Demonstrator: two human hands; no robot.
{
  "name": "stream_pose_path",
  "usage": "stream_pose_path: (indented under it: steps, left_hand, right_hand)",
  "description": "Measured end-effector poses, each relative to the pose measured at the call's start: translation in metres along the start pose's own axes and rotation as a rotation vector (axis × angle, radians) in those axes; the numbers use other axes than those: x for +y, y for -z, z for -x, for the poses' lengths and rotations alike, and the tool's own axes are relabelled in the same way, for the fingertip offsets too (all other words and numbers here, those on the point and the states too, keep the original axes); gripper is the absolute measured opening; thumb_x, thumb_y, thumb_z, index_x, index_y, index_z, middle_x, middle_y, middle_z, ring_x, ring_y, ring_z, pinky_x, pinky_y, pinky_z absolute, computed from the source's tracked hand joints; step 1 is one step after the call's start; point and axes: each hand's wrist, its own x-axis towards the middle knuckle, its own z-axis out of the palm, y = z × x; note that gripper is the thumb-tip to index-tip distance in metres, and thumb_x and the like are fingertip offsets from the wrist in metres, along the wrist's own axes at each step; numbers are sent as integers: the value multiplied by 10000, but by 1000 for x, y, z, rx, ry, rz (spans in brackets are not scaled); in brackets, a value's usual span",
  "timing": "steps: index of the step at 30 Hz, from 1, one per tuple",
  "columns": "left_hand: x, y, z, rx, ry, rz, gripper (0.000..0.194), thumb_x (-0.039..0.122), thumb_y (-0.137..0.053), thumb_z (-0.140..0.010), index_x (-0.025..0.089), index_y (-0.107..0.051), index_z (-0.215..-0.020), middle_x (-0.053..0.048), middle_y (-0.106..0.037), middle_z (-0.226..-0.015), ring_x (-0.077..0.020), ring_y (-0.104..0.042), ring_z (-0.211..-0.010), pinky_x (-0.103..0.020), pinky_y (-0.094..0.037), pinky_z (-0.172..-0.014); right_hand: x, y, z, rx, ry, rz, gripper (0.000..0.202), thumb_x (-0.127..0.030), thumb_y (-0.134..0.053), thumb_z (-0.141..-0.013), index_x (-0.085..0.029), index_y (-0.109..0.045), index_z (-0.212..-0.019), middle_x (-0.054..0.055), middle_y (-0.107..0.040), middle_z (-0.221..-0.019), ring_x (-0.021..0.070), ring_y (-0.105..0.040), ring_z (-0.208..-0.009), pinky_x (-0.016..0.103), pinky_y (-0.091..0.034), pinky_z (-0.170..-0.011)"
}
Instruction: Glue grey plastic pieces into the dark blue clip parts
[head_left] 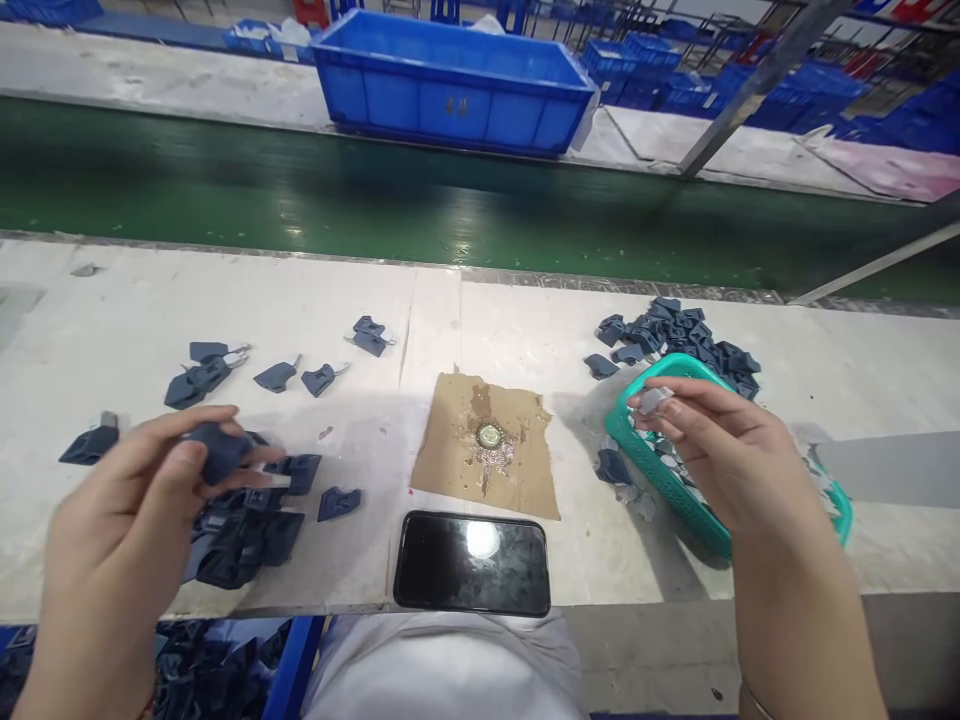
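My left hand [150, 500] pinches a dark blue plastic part [217, 452] between thumb and fingers, above a heap of similar dark parts [244, 540]. Over the green basket [667, 490] at the right, my right hand [727, 450] grips a small light grey piece [654, 400] at its fingertips. Many pale grey pieces lie inside that basket, partly hidden by my wrist. Between the hands, a brown cardboard sheet [442, 450] carries a small round metal cap [490, 436] with wet-looking spots around it.
A black phone [472, 562] lies at the table's front edge. Behind the basket is a pile of dark blue parts [682, 335]. Beyond the green belt [360, 200] stands a big blue crate [457, 95]. A blue bin [296, 665] of parts is below left. A metal post [757, 90] rises at right.
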Motion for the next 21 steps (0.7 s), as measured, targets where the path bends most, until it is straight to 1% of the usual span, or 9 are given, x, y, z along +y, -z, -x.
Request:
stream_pose_path:
  steps: [1, 2, 3, 6, 8, 10, 14, 18, 21]
  left_hand:
    - [6, -12, 5, 12, 40, 72, 211, 447, -647, -959, 316, -729, -1103, 28, -726, -1019, -219, -690, -864, -316, -583, -648]
    - [12, -25, 11, -16, 93, 105, 189, 432, -685, -937, 283, -743, -1039, 14, -721, -883, -185, -657, -763, -276, -544, -591]
    - [18, -39, 16, -71, 142, 127, 203, 437, -694, -929, 263, -752, -1016, -1, -722, -835, -170, -640, -729, -256, -524, -578]
    - [27, -72, 28, -245, 242, 250, 212, 428, -734, -892, 251, -770, -1001, -34, -761, -938, -148, -644, -719, -226, -499, -579]
    - [28, -87, 33, -346, 305, 325, 180, 374, -760, -869, 258, -776, -1006, -36, -771, -933, -137, -644, -707, -205, -475, -566]
    - [26, -98, 36, -413, 366, 357, 165, 314, -771, -851, 254, -784, -1004, -30, -765, -867, -126, -623, -682, -189, -450, -549]
    - [15, -114, 37, -435, 390, 372, 176, 280, -774, -839, 238, -790, -1010, -25, -751, -869, -116, -589, -694, -181, -464, -566]
    - [1, -125, 36, -504, 318, 370, 257, 279, -782, -841, 251, -772, -1097, -37, -755, -986, -147, -655, -838, -211, -551, -709]
    - [-4, -131, 35, -524, 286, 349, 300, 270, -750, -864, 246, -744, -1163, -47, -760, -1013, -171, -688, -906, -250, -577, -797]
  right_hand:
    - [0, -7, 2, -42, -5, -51, 285, -437, -898, -687, -252, -813, -886, 77, -755, -876, 195, -697, -801, 342, -566, -757]
    - [1, -15, 4, -85, -14, -88, 300, -441, -913, -667, -261, -823, -889, 70, -761, -885, 185, -698, -800, 326, -571, -756]
    - [3, -23, 6, -124, -29, -116, 310, -445, -922, -656, -268, -830, -893, 60, -765, -879, 172, -695, -786, 308, -575, -747]
    - [10, -44, 9, -227, -81, -194, 309, -438, -916, -681, -279, -836, -934, 30, -764, -841, 128, -679, -737, 248, -580, -721]
    - [14, -54, 11, -293, -126, -248, 283, -412, -903, -714, -267, -832, -947, 29, -770, -850, 116, -688, -755, 218, -584, -735]
    - [17, -63, 13, -349, -176, -296, 246, -385, -892, -738, -244, -821, -927, 34, -778, -866, 110, -699, -765, 199, -589, -742]
    - [21, -75, 15, -428, -205, -324, 180, -351, -857, -788, -228, -765, -883, 28, -789, -887, 116, -726, -751, 211, -609, -726]
    - [25, -82, 18, -422, -51, -139, 237, -345, -791, -856, -269, -759, -1079, 31, -811, -990, 160, -763, -901, 277, -622, -822]
    - [29, -84, 18, -388, 87, 101, 174, -367, -741, -892, -256, -793, -1016, 45, -809, -1061, 194, -758, -976, 321, -607, -875]
